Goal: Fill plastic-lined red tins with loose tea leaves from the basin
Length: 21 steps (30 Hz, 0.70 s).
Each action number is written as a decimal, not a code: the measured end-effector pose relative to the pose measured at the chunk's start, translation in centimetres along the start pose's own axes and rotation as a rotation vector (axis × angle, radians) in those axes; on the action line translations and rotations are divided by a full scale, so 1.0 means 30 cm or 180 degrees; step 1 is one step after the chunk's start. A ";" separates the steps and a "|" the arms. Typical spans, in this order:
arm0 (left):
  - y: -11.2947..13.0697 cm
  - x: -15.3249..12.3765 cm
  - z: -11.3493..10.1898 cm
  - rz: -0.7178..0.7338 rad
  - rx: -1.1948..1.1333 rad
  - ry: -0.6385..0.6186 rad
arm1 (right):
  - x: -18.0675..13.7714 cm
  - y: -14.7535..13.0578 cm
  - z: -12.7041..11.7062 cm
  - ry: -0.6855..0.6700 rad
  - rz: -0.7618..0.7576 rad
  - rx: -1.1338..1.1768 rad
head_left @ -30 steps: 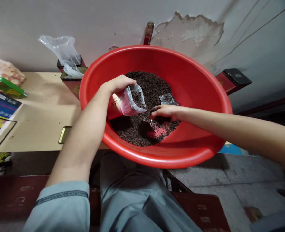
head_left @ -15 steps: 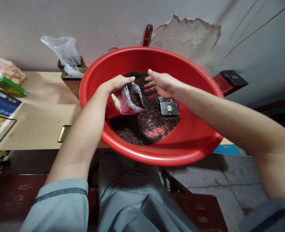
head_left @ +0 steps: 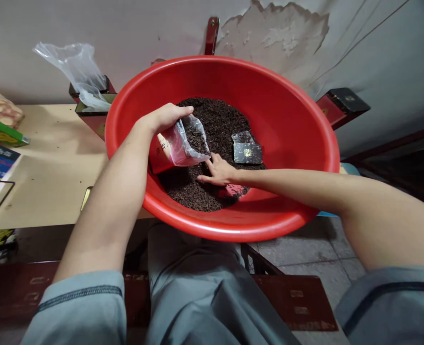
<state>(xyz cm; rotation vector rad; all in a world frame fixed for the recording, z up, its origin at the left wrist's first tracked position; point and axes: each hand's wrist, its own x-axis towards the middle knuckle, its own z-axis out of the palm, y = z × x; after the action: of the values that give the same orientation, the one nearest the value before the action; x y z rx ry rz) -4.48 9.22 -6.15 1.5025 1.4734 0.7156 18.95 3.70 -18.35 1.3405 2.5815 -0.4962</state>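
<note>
Beside peeling wall (head_left: 276, 38), table (head_left: 50, 167), red basin (head_left: 291, 129), left fingers (head_left: 186, 111) gripping container (head_left: 163, 154), right fingers (head_left: 207, 179) spread.

A red container (head_left: 161, 160), lined with a plastic bag (head_left: 184, 152), is held tilted inside a red basin (head_left: 287, 110) by the left hand (head_left: 166, 117). The right hand (head_left: 219, 170) is spread low over dark loose flakes (head_left: 221, 120) beside the bag's mouth.

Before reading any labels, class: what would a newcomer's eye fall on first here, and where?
Most likely the big red basin, filling the middle of the view, with dark shreds spread over much of its bottom. Inside it, the left hand holds a tilted red container with a clear bag at its mouth, and the right hand, fingers spread, is beside that bag. Behind the basin, the peeling patch on the wall also stands out.
</note>
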 end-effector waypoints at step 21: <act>0.023 -0.021 -0.003 -0.0069 0.0317 0.0009 | -0.056 -0.116 -0.024 -0.1478 0.0157 0.3653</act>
<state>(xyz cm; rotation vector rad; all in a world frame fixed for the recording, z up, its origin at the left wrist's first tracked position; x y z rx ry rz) -4.31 8.70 -5.38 1.5585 1.5450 0.6398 17.05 0.84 -16.43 1.2446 1.8148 -2.1638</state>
